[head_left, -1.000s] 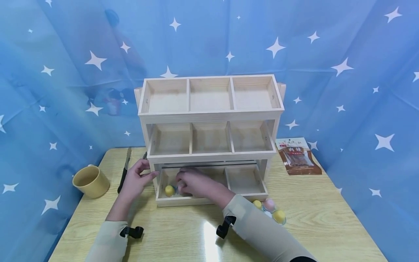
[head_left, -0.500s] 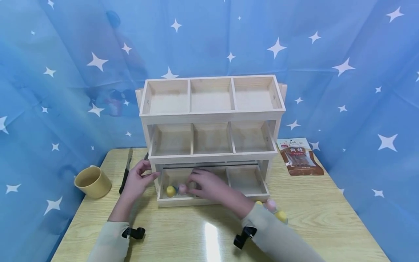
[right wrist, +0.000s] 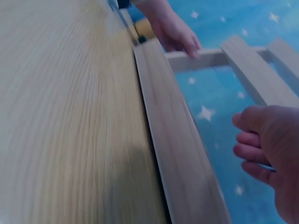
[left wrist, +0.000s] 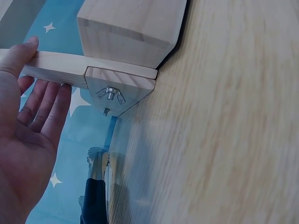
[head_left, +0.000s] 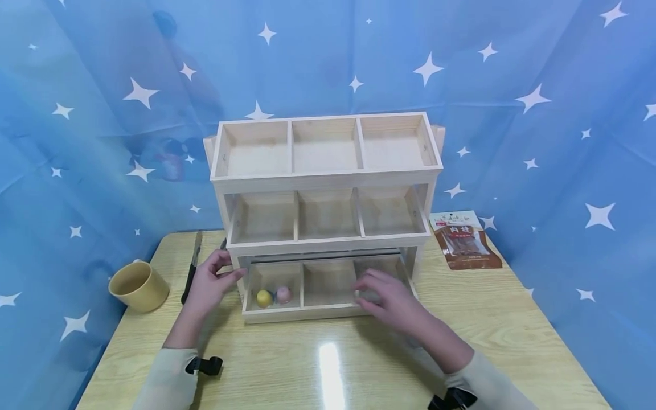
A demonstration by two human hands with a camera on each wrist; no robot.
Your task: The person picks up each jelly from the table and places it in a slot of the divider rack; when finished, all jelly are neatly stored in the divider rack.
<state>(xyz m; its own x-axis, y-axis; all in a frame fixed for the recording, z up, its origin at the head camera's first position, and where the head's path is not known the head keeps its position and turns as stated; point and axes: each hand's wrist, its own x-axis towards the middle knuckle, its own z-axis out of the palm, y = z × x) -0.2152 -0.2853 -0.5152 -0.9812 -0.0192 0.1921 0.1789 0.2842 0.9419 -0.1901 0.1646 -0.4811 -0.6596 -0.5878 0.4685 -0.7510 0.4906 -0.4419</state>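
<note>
My left hand (head_left: 209,285) holds the left upright (left wrist: 60,65) of a pale wooden three-tier rack (head_left: 328,181), thumb on one side and fingers on the other in the left wrist view. Over the right part of the bottom tray (head_left: 287,314) hovers my right hand (head_left: 394,302). Its fingers are loosely curled, with nothing visible between them in the right wrist view. A yellow ball (head_left: 264,298) and a pink ball (head_left: 283,294) sit side by side in that tray's left compartment. My right hand and forearm hide the spot where more balls lay.
At the left stands a yellow mug (head_left: 138,286), beside a black-handled knife (head_left: 191,273). Right of the rack lies a brown and white food packet (head_left: 465,240). A blue star-patterned curtain (head_left: 328,57) surrounds the table (head_left: 277,364).
My right hand has let go of the pink ball in the left compartment and moved right along the bottom tray. The left hand stays on the upright.
</note>
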